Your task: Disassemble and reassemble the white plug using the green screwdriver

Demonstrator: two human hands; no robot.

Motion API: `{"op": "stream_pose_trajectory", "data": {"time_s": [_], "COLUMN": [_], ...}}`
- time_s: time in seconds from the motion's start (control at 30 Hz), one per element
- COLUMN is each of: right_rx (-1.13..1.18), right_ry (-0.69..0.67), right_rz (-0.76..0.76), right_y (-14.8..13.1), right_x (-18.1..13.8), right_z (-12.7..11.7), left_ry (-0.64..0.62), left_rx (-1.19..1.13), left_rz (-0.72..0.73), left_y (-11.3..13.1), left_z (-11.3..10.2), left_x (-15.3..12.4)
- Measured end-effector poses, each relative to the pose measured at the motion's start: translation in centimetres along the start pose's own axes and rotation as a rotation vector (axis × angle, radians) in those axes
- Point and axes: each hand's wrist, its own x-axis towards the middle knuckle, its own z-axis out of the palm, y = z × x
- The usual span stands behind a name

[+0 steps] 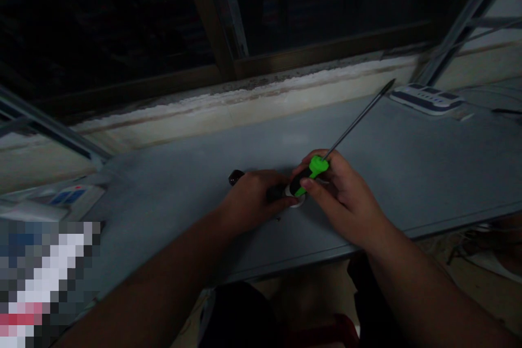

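Note:
A long screwdriver (318,165) with a green and black handle lies in my right hand (346,196), fingers closed around the handle. Its metal shaft slants up and away to the right, tip in the air. My left hand (250,201) is closed on a dark object (235,176) whose rounded, shiny end sticks out on the far left side; most of it is hidden, so I cannot tell its kind. Where the hands meet, a small white round piece (297,202) shows by the butt of the screwdriver handle. A tiny dark bit (278,219) lies on the table below.
The grey table (171,185) runs along a wall ledge under a dark window (326,5). A white and grey power strip (426,99) is at the back right, cables behind it. Another white device (77,198) sits at left, near a blurred-out patch. Metal posts flank the table.

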Motion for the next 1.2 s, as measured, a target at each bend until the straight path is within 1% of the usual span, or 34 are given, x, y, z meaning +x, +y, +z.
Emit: {"op": "stream_pose_trajectory", "data": {"time_s": [0.17,0.27,0.43,0.6,0.7,0.77,0.87,0.97,1.03,1.1,1.2], "right_rx": [-0.215,-0.265,-0.21,-0.028,-0.019,-0.062,-0.211,-0.301,-0.256,-0.151,-0.037], "right_ry": [-0.113,-0.121,-0.082,0.055,0.039,-0.001,-0.059,-0.073,-0.054,-0.022,0.053], "right_rz": [-0.081,-0.074,-0.033,0.011,0.01,-0.011,-0.055,-0.068,-0.055,-0.022,0.037], "right_y": [-0.7,-1.0,-0.6,0.1,0.1,0.0,-0.3,-0.5,-0.4,-0.2,0.1], "right_x": [0.1,0.2,0.3,0.1,-0.1,0.0,0.1,0.2,0.2,0.1,-0.1], "right_z": [0.2,0.3,0.3,0.0,0.0,0.1,0.3,0.3,0.2,0.2,0.2], "left_ry": [-0.01,-0.004,-0.007,0.011,0.013,0.005,-0.011,-0.015,-0.009,-0.003,0.009], "left_rx": [0.003,-0.005,0.001,-0.008,-0.011,-0.009,-0.004,0.002,0.008,0.004,-0.012], "left_rz": [0.005,0.013,0.03,0.02,0.012,0.01,0.003,0.011,0.016,0.016,0.008], "left_y": [-0.1,-0.3,-0.3,-0.2,-0.1,-0.1,-0.2,-0.2,-0.2,-0.1,0.0], "left_z": [0.1,0.2,0.3,0.3,0.2,0.2,0.3,0.3,0.3,0.3,0.2], "left_x": [-0.1,-0.1,-0.2,-0.1,-0.1,0.0,0.0,0.0,0.0,0.0,0.0]}}
